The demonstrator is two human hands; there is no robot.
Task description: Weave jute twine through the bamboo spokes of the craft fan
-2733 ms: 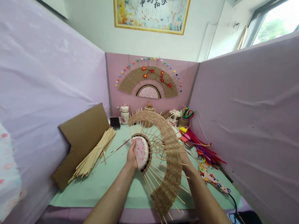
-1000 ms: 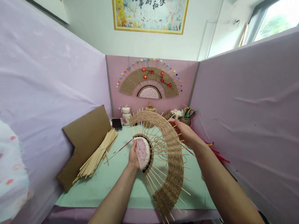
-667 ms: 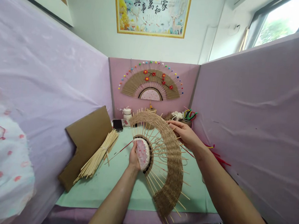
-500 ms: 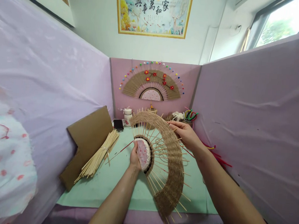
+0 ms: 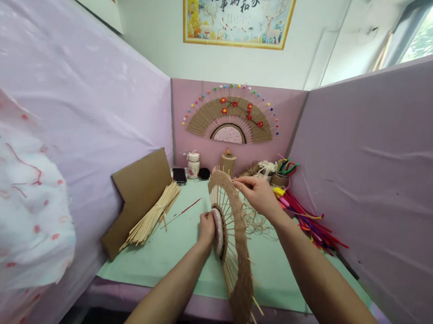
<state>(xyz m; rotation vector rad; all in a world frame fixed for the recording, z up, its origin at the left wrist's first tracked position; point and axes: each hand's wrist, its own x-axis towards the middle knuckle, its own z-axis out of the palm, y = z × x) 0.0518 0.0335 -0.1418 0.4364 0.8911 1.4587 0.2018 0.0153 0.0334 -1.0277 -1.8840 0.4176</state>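
Observation:
A half-round fan [image 5: 238, 241] of wooden sticks woven with brown twine stands almost edge-on to me above the green mat [image 5: 182, 248]. My left hand [image 5: 207, 228] is closed on its pink padded hub [image 5: 218, 225]. My right hand [image 5: 257, 194] pinches the woven band near the fan's top, fingers pressed together on the twine. Loose twine [image 5: 257, 222] lies in coils behind the fan.
A bundle of wooden sticks [image 5: 156, 212] and a cardboard sheet [image 5: 137, 186] lie at the left. Coloured pipe cleaners [image 5: 304, 218] sprawl at the right. A twine spool [image 5: 228, 162], a small jar [image 5: 193, 164] and a phone [image 5: 179, 175] stand at the back under a finished fan [image 5: 231, 118].
The fan has turned from facing me to nearly edge-on. My right hand came from behind the lower band up to its top. The view shifted, baring the pipe cleaners.

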